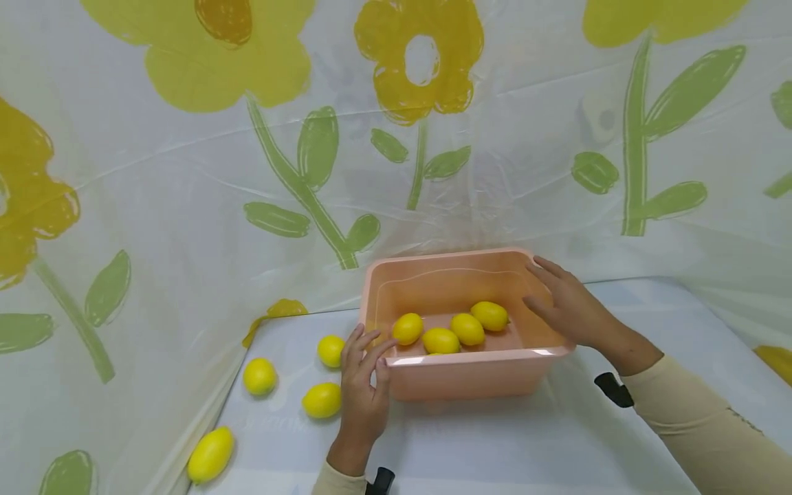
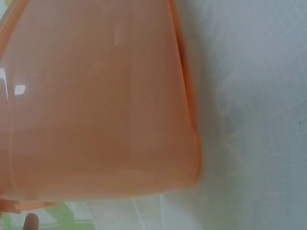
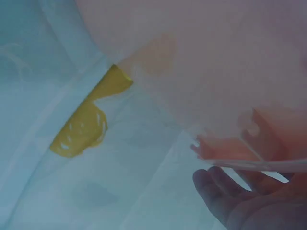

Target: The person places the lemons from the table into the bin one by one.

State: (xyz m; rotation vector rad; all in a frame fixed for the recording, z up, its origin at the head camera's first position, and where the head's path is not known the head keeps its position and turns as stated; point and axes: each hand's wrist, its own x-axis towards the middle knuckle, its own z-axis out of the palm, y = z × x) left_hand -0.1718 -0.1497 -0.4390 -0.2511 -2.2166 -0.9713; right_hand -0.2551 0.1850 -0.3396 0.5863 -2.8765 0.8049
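Left hand (image 1: 364, 385) fingers spread on pink bin (image 1: 470, 375) near-left corner; right hand (image 1: 572, 309) open, flat against right rim, bracing it. Four lemons (image 1: 441, 340) inside, four loose on tabletop (image 1: 495, 447).

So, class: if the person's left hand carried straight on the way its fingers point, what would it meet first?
The left hand points up and away at the near left corner of the pink tub. Its fingertips seem to reach the rim already, so the tub comes first; depth is unclear.

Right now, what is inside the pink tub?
Four lemons lie on the floor of the pink tub. The near wall hides the front strip of the floor, so anything lying there cannot be seen.
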